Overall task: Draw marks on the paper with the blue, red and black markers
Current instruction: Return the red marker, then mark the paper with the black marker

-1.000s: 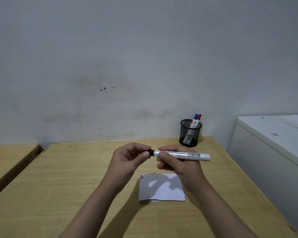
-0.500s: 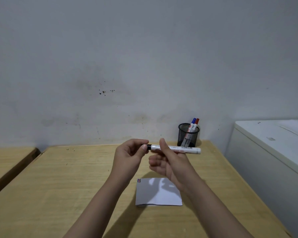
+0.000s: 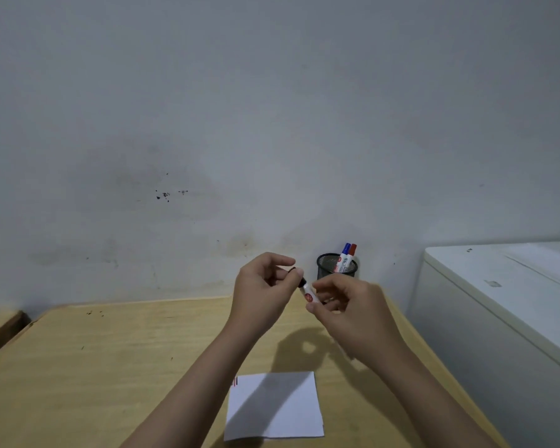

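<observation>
Here, both hands are raised above the wooden desk (image 3: 117, 367), working on one marker between them. The right hand (image 3: 346, 305) is closed around the white barrel of the black marker (image 3: 309, 294), which tilts up and to the left; a small red round logo shows on the barrel, but its writing is too small to read. The left hand (image 3: 262, 286) pinches the marker's dark cap end (image 3: 296, 274) between thumb and fingertips; whether the cap is seated or already loose, I cannot tell. Down on the desk, nearer the person, the white paper (image 3: 278, 412) lies flat, partly under the shadow of the arms, with a few short strokes, red and dark, at its top left corner (image 3: 235, 381). At the back of the desk, against the wall (image 3: 272, 124), stands a black mesh pen cup (image 3: 332, 266), just behind the right hand. In it the blue marker (image 3: 345, 253) and the red marker (image 3: 351, 254) stand side by side, caps up, leaning slightly right; their white barrels carry printed labels with a red patch, not legible from here. To the right of the desk sits a white cabinet (image 3: 498, 302).
</observation>
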{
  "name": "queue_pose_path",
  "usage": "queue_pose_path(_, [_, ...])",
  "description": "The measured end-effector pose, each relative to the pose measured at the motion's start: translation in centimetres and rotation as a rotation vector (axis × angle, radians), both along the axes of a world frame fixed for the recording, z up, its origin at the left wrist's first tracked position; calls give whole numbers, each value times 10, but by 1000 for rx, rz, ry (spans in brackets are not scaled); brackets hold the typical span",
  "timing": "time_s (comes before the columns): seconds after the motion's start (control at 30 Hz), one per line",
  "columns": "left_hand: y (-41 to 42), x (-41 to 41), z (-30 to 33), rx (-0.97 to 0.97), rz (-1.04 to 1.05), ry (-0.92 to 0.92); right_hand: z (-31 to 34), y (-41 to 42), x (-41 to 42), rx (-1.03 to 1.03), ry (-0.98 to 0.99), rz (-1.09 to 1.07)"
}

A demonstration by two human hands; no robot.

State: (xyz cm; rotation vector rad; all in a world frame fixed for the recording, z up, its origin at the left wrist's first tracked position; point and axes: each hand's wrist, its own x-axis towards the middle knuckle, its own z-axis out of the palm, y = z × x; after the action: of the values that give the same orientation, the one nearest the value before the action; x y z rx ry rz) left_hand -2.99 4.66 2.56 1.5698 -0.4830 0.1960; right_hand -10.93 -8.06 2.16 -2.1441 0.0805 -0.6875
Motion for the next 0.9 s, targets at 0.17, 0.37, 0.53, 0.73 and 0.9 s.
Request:
queue_pose_path(0.17, [-32, 27, 0, 63, -19, -9, 16, -47, 21, 89, -147, -83])
queue_pose_path(0.37, [-76, 76, -36, 373, 49, -33, 47, -112, 76, 91, -301, -339])
queue_pose_path(0.53, [-104, 101, -56, 487, 67, -124, 27, -132, 123, 0, -246, -345])
queue_pose_path(0.73, [-118, 112, -63, 517, 122, -131, -16, -139, 149, -42, -23, -370])
queue_pose_path(0.9, [-118, 111, -65, 513, 151, -127, -40, -135, 156, -15, 115, -351])
